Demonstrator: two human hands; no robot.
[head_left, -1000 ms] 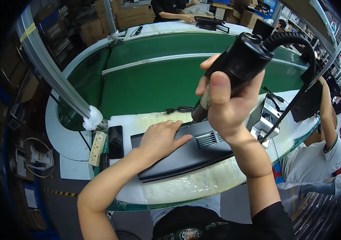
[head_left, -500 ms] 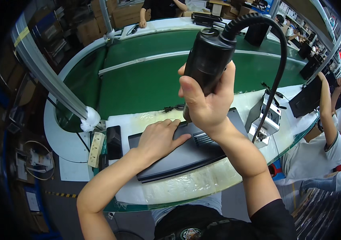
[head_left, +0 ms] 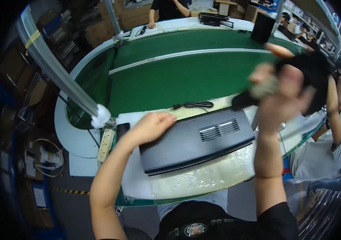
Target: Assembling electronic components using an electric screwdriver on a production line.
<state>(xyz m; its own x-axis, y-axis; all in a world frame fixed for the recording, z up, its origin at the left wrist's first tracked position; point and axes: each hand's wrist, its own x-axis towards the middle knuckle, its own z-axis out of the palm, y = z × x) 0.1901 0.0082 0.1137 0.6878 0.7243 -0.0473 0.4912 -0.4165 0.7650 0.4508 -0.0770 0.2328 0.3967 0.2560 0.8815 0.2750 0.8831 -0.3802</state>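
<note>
A dark grey flat case [head_left: 190, 144] with two slotted vents lies tilted on the padded worktop in front of me. My left hand [head_left: 152, 126] is closed over its far left corner, the fingers bent at the back edge. Off to the right, my right hand [head_left: 284, 92] is raised and smeared by motion. It grips a black corded electric screwdriver [head_left: 312, 76], also blurred, so the exact grip is hard to make out. Behind the case lies a coiled black cable [head_left: 197, 105] with a plug.
A green conveyor belt [head_left: 170, 86] runs beyond the worktop. A metal post [head_left: 54, 68] and a cream power strip [head_left: 105, 146] stand at the left. A black box-shaped unit [head_left: 262, 28] sits at the far right. Other people work across the belt and at the right.
My right hand has swung rightward with the screwdriver, away from the case. My left hand has moved from the case's top to its far left corner. Both vents now show.
</note>
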